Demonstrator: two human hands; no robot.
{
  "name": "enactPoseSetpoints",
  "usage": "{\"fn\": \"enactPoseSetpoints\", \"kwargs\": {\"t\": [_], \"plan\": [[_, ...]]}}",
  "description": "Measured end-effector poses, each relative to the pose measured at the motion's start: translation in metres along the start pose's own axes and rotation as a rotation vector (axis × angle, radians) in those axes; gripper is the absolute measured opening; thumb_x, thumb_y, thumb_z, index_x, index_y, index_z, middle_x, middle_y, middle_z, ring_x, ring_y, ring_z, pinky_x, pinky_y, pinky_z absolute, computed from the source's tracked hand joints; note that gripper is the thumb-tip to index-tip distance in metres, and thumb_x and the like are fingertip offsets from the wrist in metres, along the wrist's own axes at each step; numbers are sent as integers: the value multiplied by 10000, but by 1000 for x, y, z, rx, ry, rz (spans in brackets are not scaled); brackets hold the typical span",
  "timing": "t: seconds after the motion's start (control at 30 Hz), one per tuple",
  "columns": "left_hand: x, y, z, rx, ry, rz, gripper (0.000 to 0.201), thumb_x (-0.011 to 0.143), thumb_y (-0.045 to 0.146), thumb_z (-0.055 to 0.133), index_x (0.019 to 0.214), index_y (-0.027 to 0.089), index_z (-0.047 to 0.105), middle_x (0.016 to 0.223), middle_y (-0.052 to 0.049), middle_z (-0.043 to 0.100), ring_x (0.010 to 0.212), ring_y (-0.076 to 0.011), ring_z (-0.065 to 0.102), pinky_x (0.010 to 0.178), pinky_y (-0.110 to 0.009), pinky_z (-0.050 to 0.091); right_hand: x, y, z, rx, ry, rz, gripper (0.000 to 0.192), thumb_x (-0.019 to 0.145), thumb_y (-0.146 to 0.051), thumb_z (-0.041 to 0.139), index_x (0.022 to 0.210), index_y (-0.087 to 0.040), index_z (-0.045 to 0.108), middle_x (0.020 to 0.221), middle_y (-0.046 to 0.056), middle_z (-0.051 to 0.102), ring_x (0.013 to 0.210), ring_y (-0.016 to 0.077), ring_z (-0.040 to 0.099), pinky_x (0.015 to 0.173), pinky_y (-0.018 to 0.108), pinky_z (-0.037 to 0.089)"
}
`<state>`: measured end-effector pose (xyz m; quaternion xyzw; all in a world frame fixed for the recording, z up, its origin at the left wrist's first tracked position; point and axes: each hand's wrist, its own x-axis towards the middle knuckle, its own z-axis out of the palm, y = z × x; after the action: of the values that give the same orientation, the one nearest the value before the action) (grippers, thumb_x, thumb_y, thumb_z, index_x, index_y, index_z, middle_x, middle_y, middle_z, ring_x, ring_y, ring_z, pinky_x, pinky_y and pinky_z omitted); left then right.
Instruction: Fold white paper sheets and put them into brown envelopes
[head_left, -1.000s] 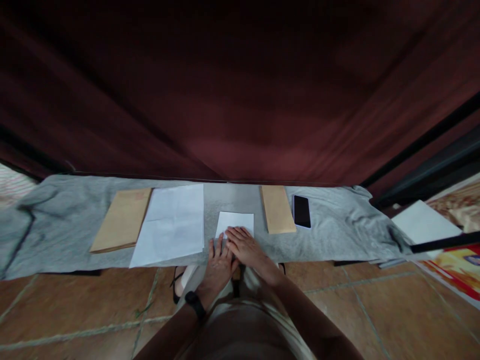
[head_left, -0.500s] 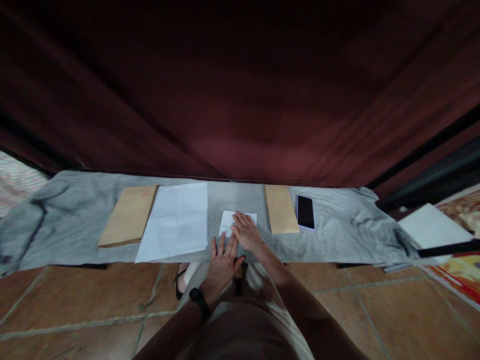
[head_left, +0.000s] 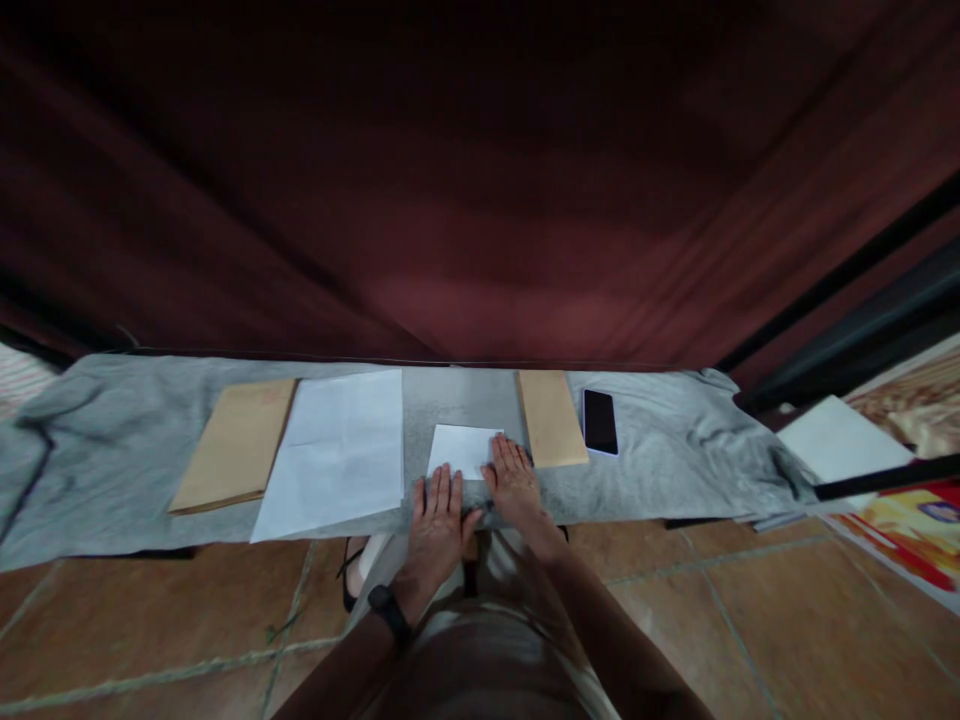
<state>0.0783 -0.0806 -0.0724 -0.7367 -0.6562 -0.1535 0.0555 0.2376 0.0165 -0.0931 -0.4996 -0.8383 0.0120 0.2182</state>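
A small folded white paper lies on the grey cloth straight in front of me. My left hand lies flat, fingers spread, at the paper's near left edge; a black band is on its wrist. My right hand presses flat on the paper's right edge, fingers together. Neither hand grips anything. A large white sheet lies to the left of the folded paper and a narrow brown envelope to its right.
A wider brown envelope sits at the left and a black phone beside the narrow envelope. A dark red curtain hangs behind the low cloth-covered surface. White paper and a colourful print lie at the right on the tiled floor.
My right hand slid from the middle of the folded paper to its right edge. My left hand stayed at the near edge. The camera view shifted slightly.
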Motion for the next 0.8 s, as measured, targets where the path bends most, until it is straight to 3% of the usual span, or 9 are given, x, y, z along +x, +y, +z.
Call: {"fn": "enactPoseSetpoints", "kwargs": {"t": [0.13, 0.4, 0.53, 0.8], "plan": [[22, 2, 3, -42, 2, 1, 636, 1043, 427, 341, 1513, 10, 440, 1569, -246, 454, 1511, -314, 376, 1250, -517, 308, -3, -1, -1, -13, -13, 18, 584, 1075, -337, 386, 1589, -63, 346, 1593, 194, 436, 1503, 275, 383, 1217, 486, 323], [69, -2, 30, -102, -60, 14, 656, 1044, 430, 283, 1574, 51, 351, 1612, -200, 404, 1537, -280, 326, 1257, -518, 298, -3, -4, -4, -26, -7, 22, 579, 1030, -207, 382, 1591, -73, 350, 1610, 171, 418, 1507, 270, 375, 1223, 487, 312], [75, -15, 37, -99, -43, -23, 668, 1042, 443, 281, 1588, 61, 324, 1626, -201, 378, 1544, -286, 307, 1253, -531, 289, -2, -5, -4, -22, 10, 39, 551, 1052, -272, 390, 1567, -77, 402, 1589, 163, 455, 1486, 274, 410, 1215, 479, 326], [65, -35, 30, -80, -4, -104, 673, 1043, 423, 272, 1553, -5, 367, 1628, -237, 354, 1539, -327, 310, 1241, -531, 313, -4, -7, -3, -15, 34, 92, 565, 1064, -318, 411, 1565, -57, 398, 1581, 190, 456, 1478, 288, 420, 1205, 477, 341]]}}
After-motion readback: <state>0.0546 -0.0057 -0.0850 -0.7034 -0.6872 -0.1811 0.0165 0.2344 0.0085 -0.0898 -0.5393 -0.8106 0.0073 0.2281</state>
